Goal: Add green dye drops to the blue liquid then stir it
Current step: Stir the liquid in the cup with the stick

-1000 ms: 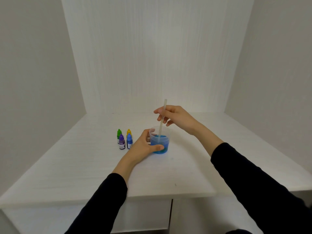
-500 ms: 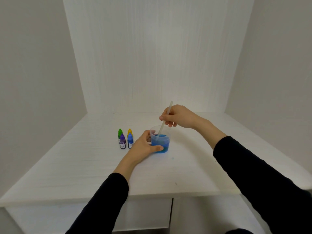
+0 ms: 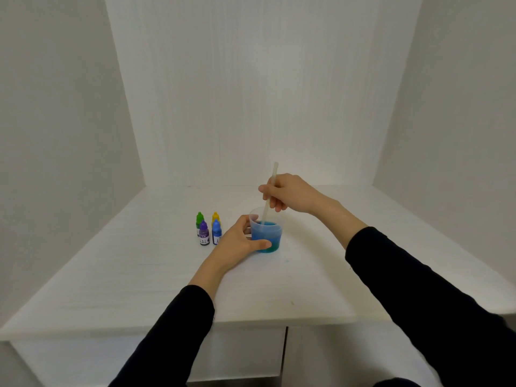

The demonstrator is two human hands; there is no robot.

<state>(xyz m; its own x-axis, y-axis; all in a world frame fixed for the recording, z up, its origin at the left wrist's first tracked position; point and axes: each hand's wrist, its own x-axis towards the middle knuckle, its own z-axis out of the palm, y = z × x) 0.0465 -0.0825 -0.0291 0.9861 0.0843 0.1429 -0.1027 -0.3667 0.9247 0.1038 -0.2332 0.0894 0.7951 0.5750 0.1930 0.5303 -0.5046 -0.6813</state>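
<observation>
White walls (image 3: pixel 251 93) box in three sides, plain, with a vertical grain on the back panel. White desk (image 3: pixel 139 275) fills the alcove, front edge near the camera, pale cabinet fronts with a vertical seam under it; small blue speck on the top just in front of the cup, a darker fleck closer to the front edge. Both arms in black sleeves (image 3: pixel 173 336) reach in from below. Clear plastic cup (image 3: pixel 265 233) stands upright near desk centre, blue liquid (image 3: pixel 266 231) filling roughly the lower half, greener tint at the bottom right. Left hand (image 3: pixel 237 241) wraps the cup's left side, thumb across the near wall, fingers behind it. Right hand (image 3: pixel 290 194) sits above and just right of the cup, fingers curled round a pale stir stick (image 3: pixel 270 191). Stick long axis is near vertical, tilted a bit: top end points up and slightly right, clear of the hand; lower end runs down-left into the liquid near the cup's left-rear wall. Four dropper bottles stand capped and upright just left of the cup in a tight two-by-two: green bottle (image 3: pixel 200 220) rear left, yellow bottle (image 3: pixel 215 217) rear right, purple bottle (image 3: pixel 204 233) front left, blue bottle (image 3: pixel 216 232) front right, nearest the left hand's knuckles.
</observation>
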